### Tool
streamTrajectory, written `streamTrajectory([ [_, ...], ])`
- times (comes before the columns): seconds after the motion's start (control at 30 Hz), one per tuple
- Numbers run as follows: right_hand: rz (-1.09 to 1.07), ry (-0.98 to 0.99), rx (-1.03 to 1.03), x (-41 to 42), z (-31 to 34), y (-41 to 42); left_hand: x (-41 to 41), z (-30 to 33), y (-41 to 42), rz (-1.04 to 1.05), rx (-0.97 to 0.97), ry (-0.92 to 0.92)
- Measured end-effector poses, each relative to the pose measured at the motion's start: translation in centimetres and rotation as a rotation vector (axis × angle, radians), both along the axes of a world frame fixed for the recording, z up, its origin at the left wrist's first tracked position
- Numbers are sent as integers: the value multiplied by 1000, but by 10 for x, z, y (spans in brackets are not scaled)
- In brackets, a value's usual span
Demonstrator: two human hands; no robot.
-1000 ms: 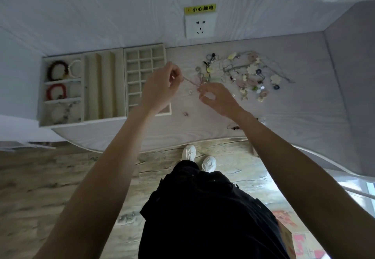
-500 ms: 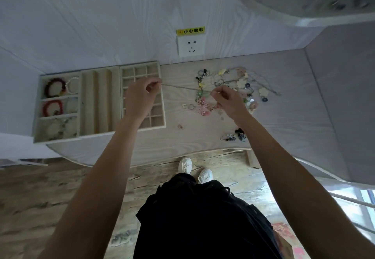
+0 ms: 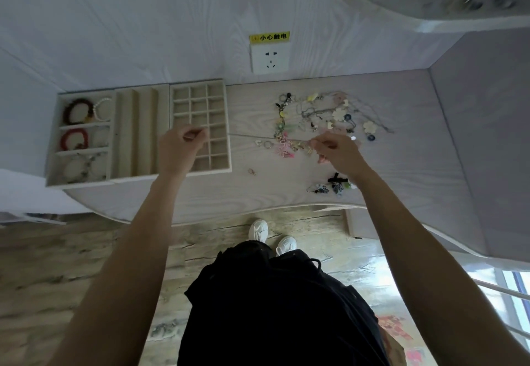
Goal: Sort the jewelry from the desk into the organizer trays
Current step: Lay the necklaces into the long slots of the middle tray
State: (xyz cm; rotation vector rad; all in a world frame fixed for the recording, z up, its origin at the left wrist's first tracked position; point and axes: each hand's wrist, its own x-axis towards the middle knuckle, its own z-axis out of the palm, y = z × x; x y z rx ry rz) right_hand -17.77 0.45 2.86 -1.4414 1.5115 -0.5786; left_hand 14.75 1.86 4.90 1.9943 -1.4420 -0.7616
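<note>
Head view shows a thin silver chain necklace [image 3: 252, 135] stretched taut above the pale wooden desk [image 3: 258, 193], left hand [image 3: 179, 148] pinching one end over the beige grid tray [image 3: 226, 125], right hand [image 3: 337, 152] pinching the other. It looks mid-transfer; next it wants lowering into a long-slot tray [image 3: 134, 133] left of the grid. The tangled jewelry pile [image 3: 324, 116] right of the grid could snag it.

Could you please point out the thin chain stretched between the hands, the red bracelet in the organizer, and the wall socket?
thin chain [image 3: 252, 135]: head view, on the taut span between the hands.
red bracelet [image 3: 74, 139]: head view, on its beaded ring.
wall socket [image 3: 270, 59]: head view, on its white faceplate.
</note>
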Motion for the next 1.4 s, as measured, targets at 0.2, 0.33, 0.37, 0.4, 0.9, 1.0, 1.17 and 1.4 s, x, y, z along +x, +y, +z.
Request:
streamTrajectory([
  [0.2, 118, 27, -59, 41, -3, -1, 37, 2, 59, 182, 62, 131],
  [0.33, 253, -16, -89, 102, 6, -13, 69, 6, 83, 311, 8, 11],
  [0.37, 288, -16, -118, 120, 9, -17, 78, 7, 86, 345, -20, -5],
  [0.4, 311, -9, -153, 137, 11, -22, 83, 9, 88, 381, -45, -21],
  [0.9, 515, 346, -432, 327, 10, -125, 109, -12, 55, 38, 56, -165],
  [1.0, 453, 372, -461, 326, 6, -126, 116, -21, 59, 5, -23, -276],
  [1.17, 572, 480, -533, 306, -11, -127, 117, -35, 51, -105, -148, -430],
  [1.4, 920, 600, -731, 309, -32, -139, 107, -43, 31, -355, 56, -640],
])
